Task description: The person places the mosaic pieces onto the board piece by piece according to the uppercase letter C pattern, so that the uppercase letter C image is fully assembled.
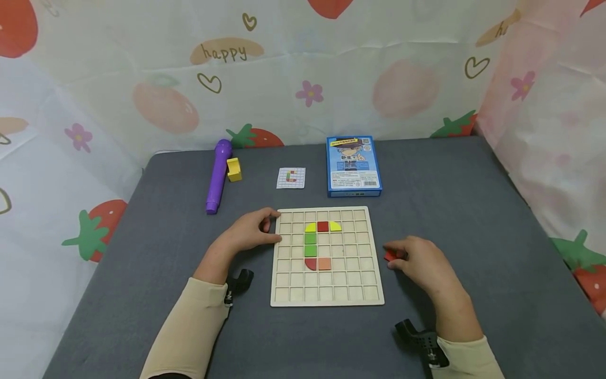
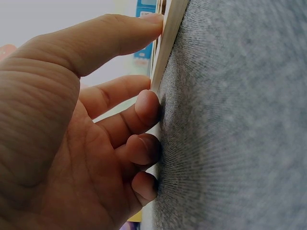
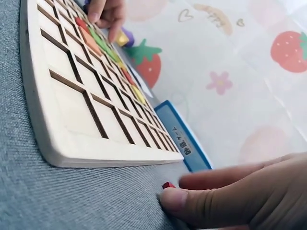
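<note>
My right hand (image 1: 423,263) pinches a small red piece (image 1: 390,256) on the grey cloth just right of the wooden grid board (image 1: 284,295) — the board lies to its left. My left hand (image 1: 248,231), fingers loosely curled, rests against the board's left edge, gripping nothing.

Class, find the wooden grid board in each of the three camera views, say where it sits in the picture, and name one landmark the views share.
Head: the wooden grid board lies centre frame on the grey table, between both hands.
Left wrist: only its thin edge shows, top centre, against the left hand's fingertips.
Right wrist: it fills the upper left, seen low from its corner.
Shared landmark: the blue box.
</note>
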Available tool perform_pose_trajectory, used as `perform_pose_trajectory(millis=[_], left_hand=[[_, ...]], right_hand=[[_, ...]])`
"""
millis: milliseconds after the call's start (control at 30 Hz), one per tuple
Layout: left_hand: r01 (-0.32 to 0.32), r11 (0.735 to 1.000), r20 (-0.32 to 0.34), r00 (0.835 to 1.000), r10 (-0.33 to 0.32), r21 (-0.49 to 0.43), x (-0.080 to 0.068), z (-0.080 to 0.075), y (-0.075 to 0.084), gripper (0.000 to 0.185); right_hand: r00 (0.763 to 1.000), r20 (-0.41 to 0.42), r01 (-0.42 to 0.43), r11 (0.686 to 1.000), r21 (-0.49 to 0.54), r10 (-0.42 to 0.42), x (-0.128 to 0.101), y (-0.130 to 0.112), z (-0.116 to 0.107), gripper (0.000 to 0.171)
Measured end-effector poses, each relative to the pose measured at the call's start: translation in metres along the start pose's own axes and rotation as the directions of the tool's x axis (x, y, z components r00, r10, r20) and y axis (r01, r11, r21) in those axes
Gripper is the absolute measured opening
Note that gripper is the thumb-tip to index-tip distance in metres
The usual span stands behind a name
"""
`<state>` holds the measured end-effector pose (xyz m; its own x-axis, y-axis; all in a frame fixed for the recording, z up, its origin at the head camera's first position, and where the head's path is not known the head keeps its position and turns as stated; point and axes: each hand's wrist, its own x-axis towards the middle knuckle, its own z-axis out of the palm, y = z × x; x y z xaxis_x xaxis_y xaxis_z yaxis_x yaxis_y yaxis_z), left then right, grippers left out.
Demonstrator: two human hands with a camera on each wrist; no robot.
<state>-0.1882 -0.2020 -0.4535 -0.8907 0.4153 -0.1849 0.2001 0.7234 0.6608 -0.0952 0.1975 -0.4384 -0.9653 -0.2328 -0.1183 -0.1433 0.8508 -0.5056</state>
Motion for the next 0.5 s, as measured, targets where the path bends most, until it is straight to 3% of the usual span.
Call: perform_pose_trajectory(millis=[233,400,500], left_hand=[[0.002,1.0,0.003,1.0,-0.002,-0.002,-0.0004,0.0001,0.0012,0.056],[0.012,1.0,0.002,1.0,-0.012,-0.006,-0.0011,-0.0007,0.0018,0.056],[0.015,1.0,0.003,1.0,-0.015,-0.004,-0.0013,-0.0011,0.0022,0.056]], right_hand=[[0.999,0.021,0.042,0.998,0.037,-0.042,-0.0009,0.0059,0.0036,0.032],[0.999,-0.017,0.034,0.999,-0.01,-0.034,-0.0001,0.0013,0.0056,0.023],[0.998,-0.059,0.025,1.0,0.012,-0.024,-0.0006,-0.0025,0.0065,0.023]])
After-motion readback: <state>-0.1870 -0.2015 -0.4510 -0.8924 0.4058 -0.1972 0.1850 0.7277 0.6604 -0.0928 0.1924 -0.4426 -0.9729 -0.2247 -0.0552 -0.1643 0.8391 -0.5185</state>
